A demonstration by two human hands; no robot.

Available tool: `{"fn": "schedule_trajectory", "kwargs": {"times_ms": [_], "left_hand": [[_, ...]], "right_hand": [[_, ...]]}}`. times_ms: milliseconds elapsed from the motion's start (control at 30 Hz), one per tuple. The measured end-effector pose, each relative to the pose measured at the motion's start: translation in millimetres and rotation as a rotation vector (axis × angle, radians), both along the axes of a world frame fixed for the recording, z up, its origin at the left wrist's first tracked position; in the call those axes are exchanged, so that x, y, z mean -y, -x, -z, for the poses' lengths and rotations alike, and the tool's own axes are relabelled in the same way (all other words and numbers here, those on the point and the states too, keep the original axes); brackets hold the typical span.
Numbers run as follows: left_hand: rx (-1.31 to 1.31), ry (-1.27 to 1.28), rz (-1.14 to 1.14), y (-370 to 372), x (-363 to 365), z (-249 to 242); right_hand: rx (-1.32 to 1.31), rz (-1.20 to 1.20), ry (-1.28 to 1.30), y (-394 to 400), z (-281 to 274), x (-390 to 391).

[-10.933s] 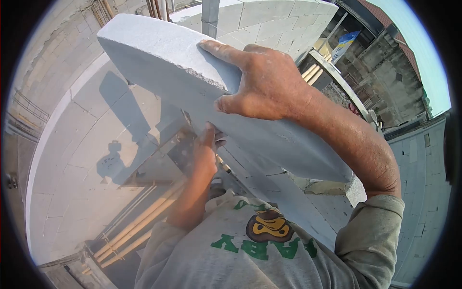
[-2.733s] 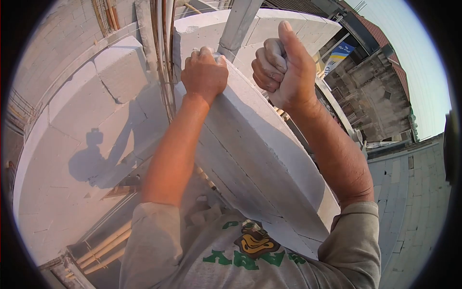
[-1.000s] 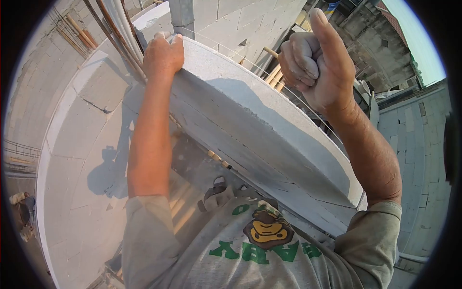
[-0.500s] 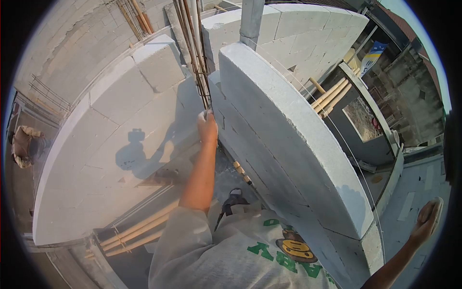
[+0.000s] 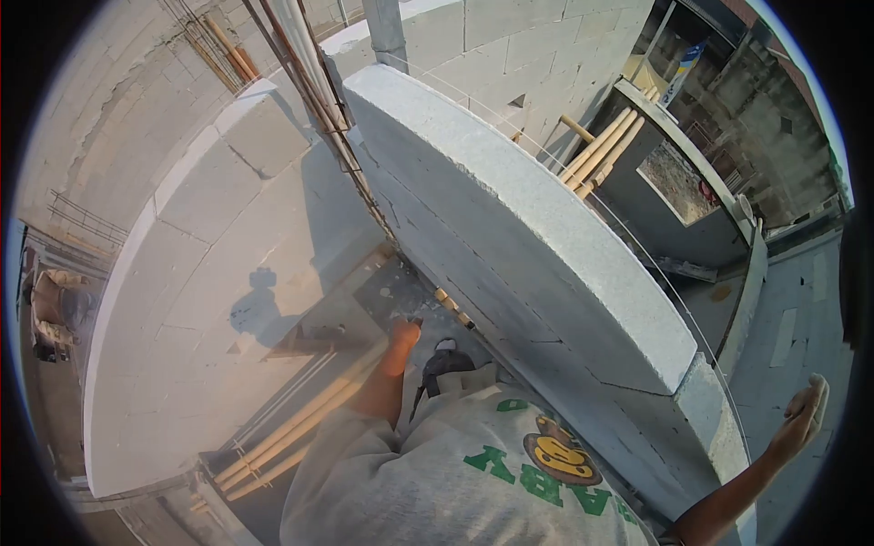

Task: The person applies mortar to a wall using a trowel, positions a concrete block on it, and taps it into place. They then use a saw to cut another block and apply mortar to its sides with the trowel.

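Where sunlight falls, block wall (image 5: 519, 241), bamboo poles (image 5: 595, 143)

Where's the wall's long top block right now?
In the head view, right of centre: the long top block caps the wall, alongside the taut string.

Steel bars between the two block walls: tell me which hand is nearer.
Left. The left hand is below the steel bars, apart from them; the right hand is farther, toward the view's right edge.
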State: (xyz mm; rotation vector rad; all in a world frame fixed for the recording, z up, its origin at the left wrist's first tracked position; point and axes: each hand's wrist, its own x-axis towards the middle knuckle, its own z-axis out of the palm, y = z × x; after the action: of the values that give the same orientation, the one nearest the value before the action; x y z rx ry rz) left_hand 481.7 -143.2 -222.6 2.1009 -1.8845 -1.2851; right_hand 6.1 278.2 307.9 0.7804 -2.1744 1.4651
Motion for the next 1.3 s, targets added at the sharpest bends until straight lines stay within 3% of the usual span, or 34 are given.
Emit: {"fn": "schedule_trajectory", "kwargs": {"times_ms": [100, 133, 233, 300, 367, 467, 500, 533, 633, 667, 733, 800, 900, 1033, 1167, 1267, 1300], "left_hand": [[0.042, 0.044, 0.049, 5, -13, -5], [0.002, 0.045, 0.094, 4, -18, -9], [-0.086, -0.018, 0.244, 1, -24, -10], [-0.090, -0.075, 0.361, 8, -14, -10], [-0.065, -0.135, 0.471, 24, -4, -12], [-0.009, -0.210, 0.650, 55, 12, -15], [0.003, -0.224, 0.706, 67, 17, -15], [0.011, -0.240, 0.755, 78, 21, -16], [0.045, -0.282, 0.917, 108, 23, -17], [0.057, -0.298, 0.976, 119, 17, -19], [0.080, -0.313, 1.084, 140, 5, -28], [0.103, -0.336, 1.212, 164, -19, -35], [0.152, -0.386, 1.437, 198, -71, -45], [0.240, -0.452, 1.744, 246, -165, -56], [0.244, -0.433, 2.035, 289, -290, -57], [-0.006, -0.332, 2.222, 326, -408, -41], [0.013, -0.384, 2.126, 336, -444, -39]], "right_hand": [[0.087, 0.115, 0.146, -14, 14, -34], [0.044, 0.073, 0.198, -23, 20, -41], [-0.008, 0.243, 0.453, -61, 45, -59], [-0.034, 0.424, 0.523, -90, 67, -82], [0.109, 0.632, 0.578, -124, 107, -110], [0.518, 0.873, 0.440, -185, 206, -135], [0.687, 0.949, 0.234, -212, 247, -141], [0.633, 1.019, -0.135, -242, 292, -141], [0.975, 0.930, -0.519, -349, 394, -129], [1.193, 0.875, -0.494, -385, 421, -124], [1.674, 0.831, -0.196, -442, 436, -105], [1.975, 0.715, -0.227, -493, 476, -103], [1.979, 0.867, 0.020, -514, 460, -102], [1.962, 0.851, 0.021, -487, 469, -155], [1.666, 0.924, -0.014, -426, 478, -249], [1.441, 1.162, 0.052, -378, 466, -340], [1.326, 1.172, 0.018, -374, 463, -361]]}}
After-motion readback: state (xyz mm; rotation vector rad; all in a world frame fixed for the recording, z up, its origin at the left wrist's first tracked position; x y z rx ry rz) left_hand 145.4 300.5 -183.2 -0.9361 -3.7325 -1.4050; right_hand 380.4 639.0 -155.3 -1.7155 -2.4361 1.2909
